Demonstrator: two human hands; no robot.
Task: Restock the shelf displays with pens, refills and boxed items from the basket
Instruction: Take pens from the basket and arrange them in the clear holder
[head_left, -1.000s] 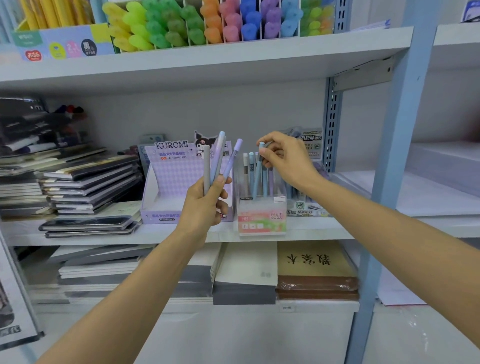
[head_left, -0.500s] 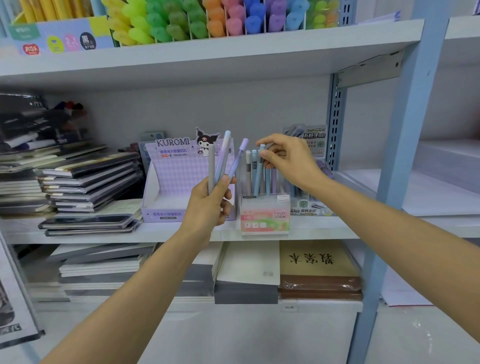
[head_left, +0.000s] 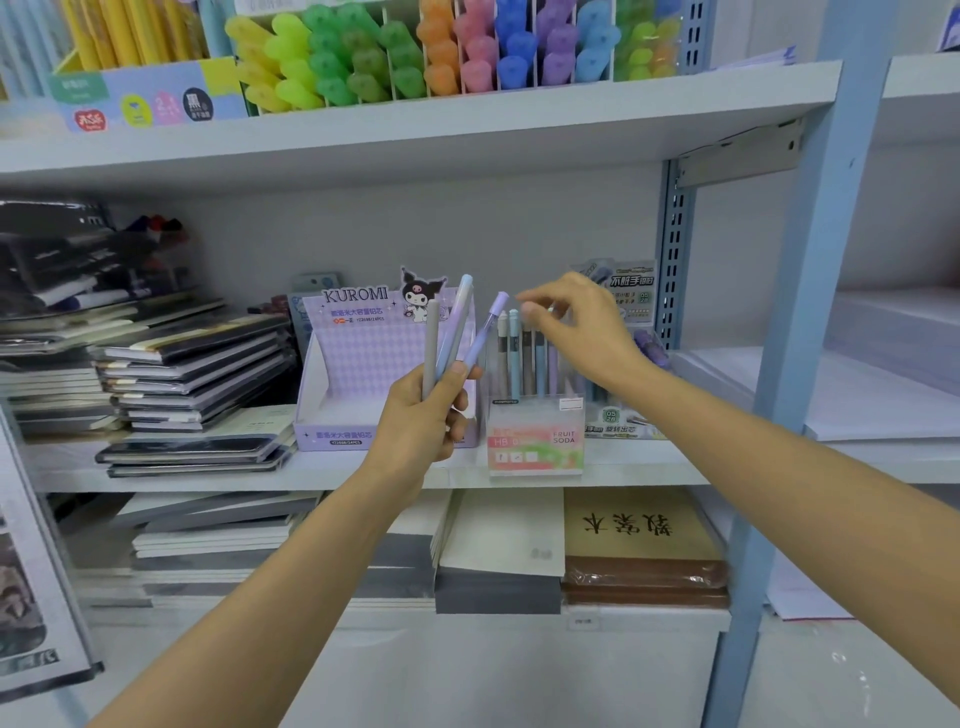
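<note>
My left hand (head_left: 423, 415) clenches three slim pastel pens (head_left: 457, 332), fanned upright just left of the clear "Fruit Soda" pen box (head_left: 535, 441). My right hand (head_left: 576, 327) hovers above that box's pens, fingers loose, empty.

Bright, even light; soft motion blur, wide-angle bending at edges.

The shelving unit consists of pale grey boards (head_left: 467, 111) carried on blue-grey steel uprights (head_left: 810, 322) and a slotted rear standard (head_left: 674, 260). A plain grey back panel (head_left: 415, 228) closes the bay. Lighting is even and diffuse.
</note>
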